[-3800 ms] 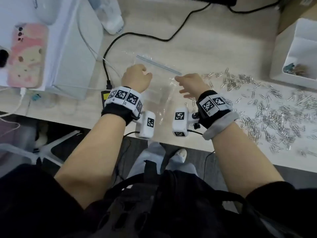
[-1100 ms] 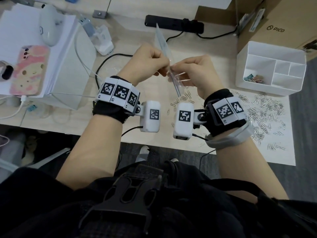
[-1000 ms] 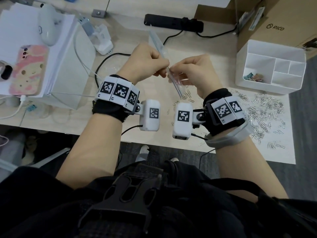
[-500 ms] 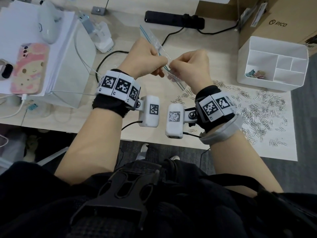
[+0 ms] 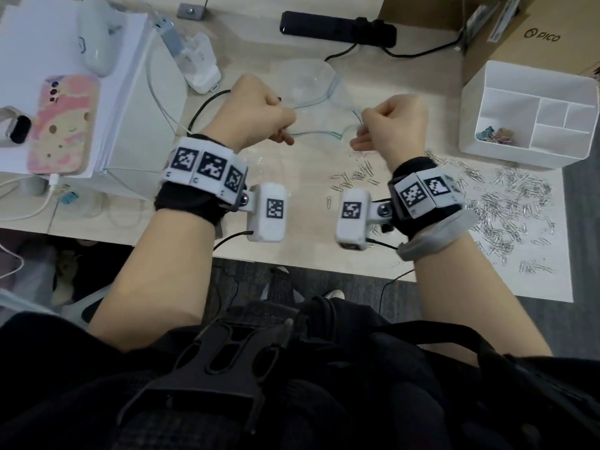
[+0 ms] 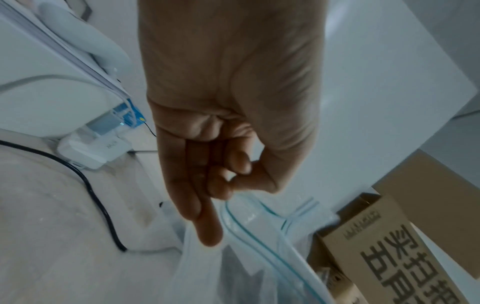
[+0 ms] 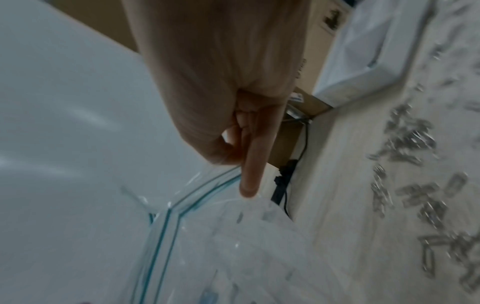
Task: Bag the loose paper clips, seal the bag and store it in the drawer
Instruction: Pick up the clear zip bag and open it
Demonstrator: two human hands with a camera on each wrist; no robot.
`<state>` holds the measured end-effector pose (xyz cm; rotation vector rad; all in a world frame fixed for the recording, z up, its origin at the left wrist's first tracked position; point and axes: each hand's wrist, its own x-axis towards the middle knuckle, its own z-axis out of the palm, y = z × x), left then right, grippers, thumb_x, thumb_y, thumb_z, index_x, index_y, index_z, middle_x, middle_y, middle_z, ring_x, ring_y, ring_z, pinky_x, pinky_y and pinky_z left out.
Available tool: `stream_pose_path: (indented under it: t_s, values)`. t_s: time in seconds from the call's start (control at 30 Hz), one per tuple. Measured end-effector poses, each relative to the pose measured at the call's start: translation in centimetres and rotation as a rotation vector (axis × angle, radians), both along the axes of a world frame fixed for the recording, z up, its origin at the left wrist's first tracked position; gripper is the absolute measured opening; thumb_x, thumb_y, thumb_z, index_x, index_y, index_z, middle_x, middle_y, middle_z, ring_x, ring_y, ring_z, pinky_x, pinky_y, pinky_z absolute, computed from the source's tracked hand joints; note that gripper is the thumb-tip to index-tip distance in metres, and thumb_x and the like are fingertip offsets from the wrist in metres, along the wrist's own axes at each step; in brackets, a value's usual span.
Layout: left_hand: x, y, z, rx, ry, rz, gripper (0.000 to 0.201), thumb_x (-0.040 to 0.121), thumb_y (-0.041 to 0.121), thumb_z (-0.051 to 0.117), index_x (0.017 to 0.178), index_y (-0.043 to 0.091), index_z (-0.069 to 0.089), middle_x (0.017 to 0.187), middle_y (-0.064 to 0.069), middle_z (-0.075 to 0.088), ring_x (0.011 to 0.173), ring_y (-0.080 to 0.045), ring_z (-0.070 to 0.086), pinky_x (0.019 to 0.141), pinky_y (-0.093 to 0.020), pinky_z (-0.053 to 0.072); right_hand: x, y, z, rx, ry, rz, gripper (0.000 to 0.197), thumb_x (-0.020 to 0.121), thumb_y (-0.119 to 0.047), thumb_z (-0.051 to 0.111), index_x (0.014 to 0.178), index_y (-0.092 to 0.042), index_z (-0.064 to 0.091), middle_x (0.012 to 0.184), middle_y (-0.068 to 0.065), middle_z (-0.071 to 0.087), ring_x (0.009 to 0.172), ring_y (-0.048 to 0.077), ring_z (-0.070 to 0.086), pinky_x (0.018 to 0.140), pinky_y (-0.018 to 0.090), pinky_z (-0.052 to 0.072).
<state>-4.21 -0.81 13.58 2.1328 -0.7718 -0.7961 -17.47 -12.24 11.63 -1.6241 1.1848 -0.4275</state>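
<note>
A clear zip bag with a blue-green seal strip hangs above the desk, its mouth pulled wide apart. My left hand pinches the left lip of the bag between thumb and fingers. My right hand pinches the right lip of the bag. Silver paper clips lie scattered on white paper to the right, and a few clips sit below the bag. No clips show inside the bag.
A white divided organizer box stands at the right, a cardboard box behind it. A black power strip and cable lie at the back. A phone, a white controller and a charger sit at the left.
The hands lifted the bag off the desk, worked at its seal close together, then moved apart sideways, pulling the mouth wide.
</note>
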Motion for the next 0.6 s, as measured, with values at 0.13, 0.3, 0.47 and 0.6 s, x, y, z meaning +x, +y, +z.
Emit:
stream_pose_path:
  t_s: [0.13,0.3,0.47,0.6]
  values:
    - [0.5,0.2,-0.3,0.008,-0.022,0.038,0.025,0.072,0.004,0.053,0.047,0.006,0.051,0.056,-0.013,0.055,0.056,-0.015,0.068,0.066,-0.03,0.056,0.7,0.1,0.4,-0.039,-0.035,0.055,0.026,0.083,0.005,0.05,0.059,-0.005,0.052,0.056,0.012,0.059,0.044,0.019,0.066,0.048,0.033,0.059]
    - [0.6,-0.3,-0.5,-0.002,-0.013,0.034,0.022,0.071,0.007,0.054,0.049,0.006,0.052,0.056,-0.009,0.055,0.056,-0.017,0.068,0.067,-0.031,0.056,1.7,1.1,-0.5,-0.044,0.052,0.153,0.01,0.075,-0.002,0.057,0.066,-0.008,0.055,0.064,0.011,0.063,0.042,0.015,0.065,0.048,0.032,0.058]
    - [-0.5,-0.6,-0.9,0.013,0.01,-0.111,0.027,0.074,0.006,0.058,0.048,0.004,0.049,0.041,0.001,0.049,0.045,-0.005,0.06,0.062,-0.027,0.053,2.3,1.4,-0.7,-0.019,0.107,0.29,0.01,0.075,-0.009,0.068,0.08,-0.008,0.059,0.071,0.011,0.068,0.052,0.019,0.068,0.051,0.029,0.058]
    - [-0.6,-1.0,-1.5,0.051,-0.062,-0.072,0.036,0.073,0.015,0.063,0.043,0.012,0.043,0.037,0.004,0.048,0.045,-0.005,0.06,0.057,-0.023,0.05,2.4,1.5,-0.5,-0.079,0.105,0.319,0.006,0.078,-0.003,0.066,0.075,0.0,0.062,0.057,0.009,0.064,0.045,0.015,0.065,0.051,0.03,0.057]
